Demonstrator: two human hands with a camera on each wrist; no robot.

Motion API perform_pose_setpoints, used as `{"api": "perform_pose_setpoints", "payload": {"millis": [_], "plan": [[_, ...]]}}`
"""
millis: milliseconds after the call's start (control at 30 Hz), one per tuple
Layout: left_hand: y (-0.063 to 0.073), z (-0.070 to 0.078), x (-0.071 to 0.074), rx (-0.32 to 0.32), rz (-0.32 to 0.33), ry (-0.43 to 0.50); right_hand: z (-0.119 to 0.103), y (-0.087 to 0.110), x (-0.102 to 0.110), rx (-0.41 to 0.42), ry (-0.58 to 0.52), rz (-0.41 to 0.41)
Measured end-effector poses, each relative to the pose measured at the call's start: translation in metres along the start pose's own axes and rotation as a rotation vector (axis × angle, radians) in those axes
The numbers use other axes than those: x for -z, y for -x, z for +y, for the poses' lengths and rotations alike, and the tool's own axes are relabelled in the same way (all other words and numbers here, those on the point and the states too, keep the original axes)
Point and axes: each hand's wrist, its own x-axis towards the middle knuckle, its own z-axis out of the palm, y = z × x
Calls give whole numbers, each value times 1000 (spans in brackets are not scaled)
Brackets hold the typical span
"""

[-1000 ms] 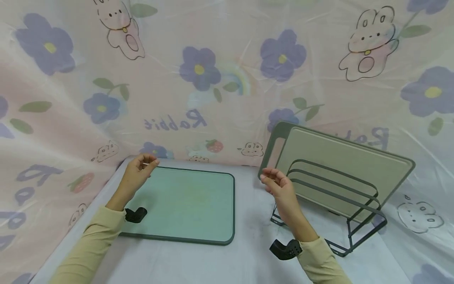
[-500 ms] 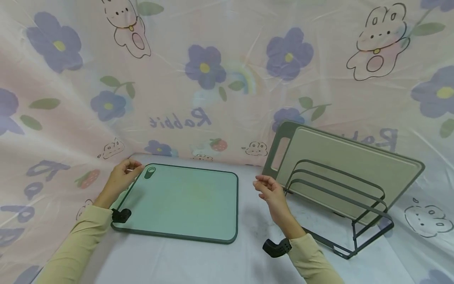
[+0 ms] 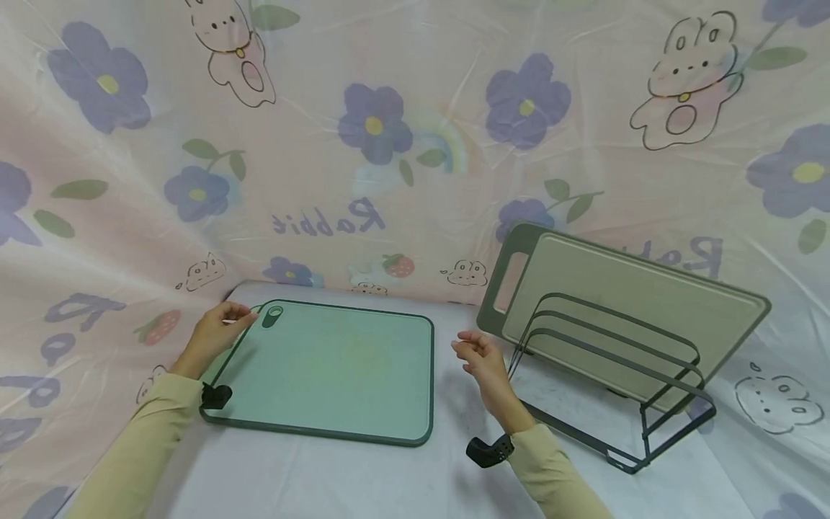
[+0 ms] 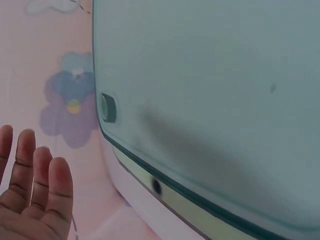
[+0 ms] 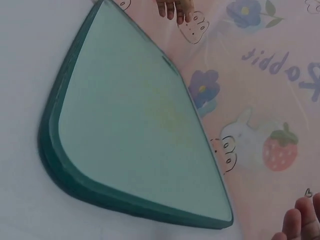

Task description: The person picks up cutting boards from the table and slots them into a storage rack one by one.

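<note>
A mint-green cutting board (image 3: 337, 375) with a dark green rim lies flat on the left of the table. Beside its left edge hovers my left hand (image 3: 212, 335), fingers loosely bent and holding nothing; in the left wrist view, the fingers (image 4: 60, 185) are apart from the board. Under that edge a paler green board (image 4: 155, 185) with a dark hole sticks out. My right hand (image 3: 489, 375) hangs in the air between the mint board and a dark wire rack (image 3: 564, 427), also holding nothing. A grey-green cutting board (image 3: 642, 288) with a handle slot leans upright in the rack.
White cloth (image 3: 324, 483) covers the table. Behind it rises a pink curtain (image 3: 428, 209) printed with rabbits and flowers, and it also hangs along the left and right sides. The rack's rails stand close on the right of my right hand.
My left hand has moved left, off the mint board's corner to its left edge, uncovering the corner hole. My right hand has drifted left and slightly down, away from the rack.
</note>
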Motion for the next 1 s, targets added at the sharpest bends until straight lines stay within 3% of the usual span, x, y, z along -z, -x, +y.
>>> {"api": "perform_pose_setpoints", "payload": {"millis": [200, 467, 833, 1000], "plan": [[0, -17, 2, 41, -26, -34, 16, -5, -7, -60, 15, 26], [3, -35, 4, 159, -79, -11, 37, -8, -15, -117, 37, 25], [4, -57, 2, 212, -155, -6, 48, -10, -28, -115, 51, 7], [3, -60, -1, 224, -179, 3, 52, -9, -33, -133, 72, 14]]}}
